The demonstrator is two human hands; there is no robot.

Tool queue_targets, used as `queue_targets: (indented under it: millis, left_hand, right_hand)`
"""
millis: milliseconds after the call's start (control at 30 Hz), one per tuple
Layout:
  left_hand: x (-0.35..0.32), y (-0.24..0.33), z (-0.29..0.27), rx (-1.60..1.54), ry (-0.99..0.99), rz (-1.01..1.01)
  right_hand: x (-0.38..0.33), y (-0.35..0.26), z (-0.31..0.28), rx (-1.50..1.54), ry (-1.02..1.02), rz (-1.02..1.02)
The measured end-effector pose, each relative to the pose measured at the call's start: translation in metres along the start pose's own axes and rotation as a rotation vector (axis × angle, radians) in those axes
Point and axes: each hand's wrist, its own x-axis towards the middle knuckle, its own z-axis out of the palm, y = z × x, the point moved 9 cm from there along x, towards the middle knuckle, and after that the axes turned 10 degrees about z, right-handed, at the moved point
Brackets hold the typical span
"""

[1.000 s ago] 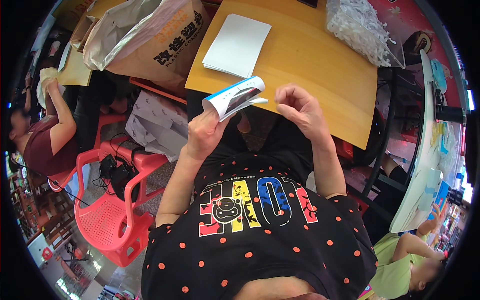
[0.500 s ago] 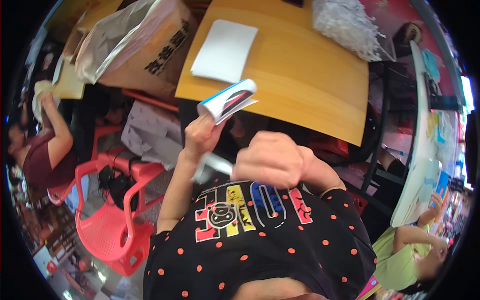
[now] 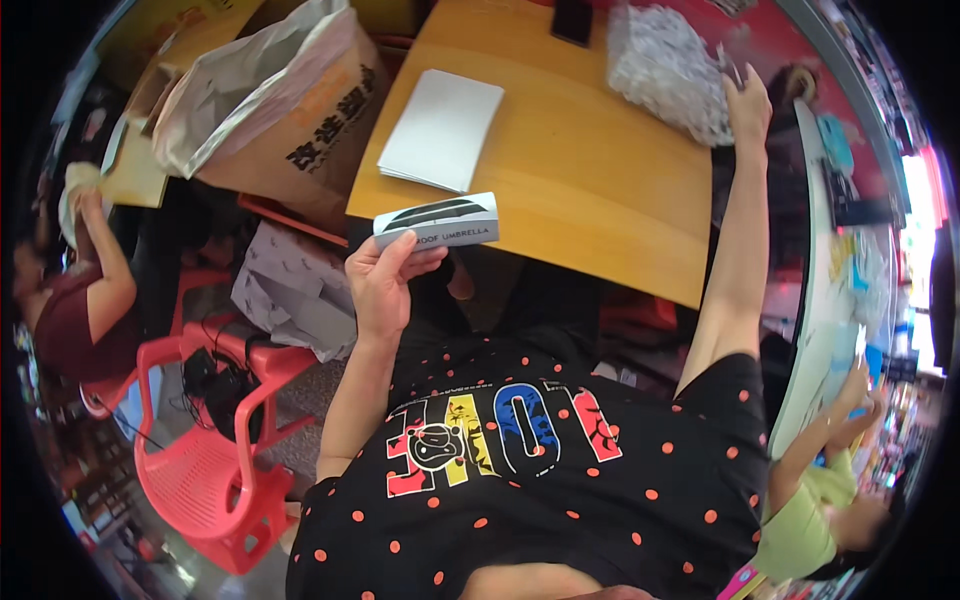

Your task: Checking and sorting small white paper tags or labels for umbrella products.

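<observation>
My left hand (image 3: 385, 280) grips a small grey-and-white umbrella box (image 3: 440, 222) over the near edge of the wooden table, thumb on its printed front. A dark umbrella picture runs along its upper face. My right arm stretches to the far right, where my right hand (image 3: 748, 110) is at the edge of a heap of clear plastic bags (image 3: 665, 75). Its fingers look apart against the plastic; exactly what they touch is hard to make out. Beyond the box, a stack of white sheets (image 3: 442, 130) lies on the table (image 3: 570, 180).
A large brown paper sack (image 3: 280, 110) stands open to the left of the table. A red plastic chair (image 3: 215, 460) with black cords on it is at the lower left. A dark phone-like object (image 3: 572, 20) lies at the table's far edge. Other people sit at both sides.
My right hand has moved from in front of my shirt, where a blurred whitish thing was at it, out to the plastic heap. My left hand has turned the umbrella box level.
</observation>
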Motion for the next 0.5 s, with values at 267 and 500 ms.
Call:
queue_targets:
  millis: [267, 500]
  left_hand:
    - [0.008, -0.002, -0.006, -0.086, 0.099, -0.050]
    - [0.009, -0.003, 0.001, -0.041, 0.093, -0.001]
  right_hand:
    - [-0.209, -0.229, -0.047, 1.206, -0.804, 0.321]
    - [-0.247, -0.242, -0.030, 1.220, -0.830, 0.513]
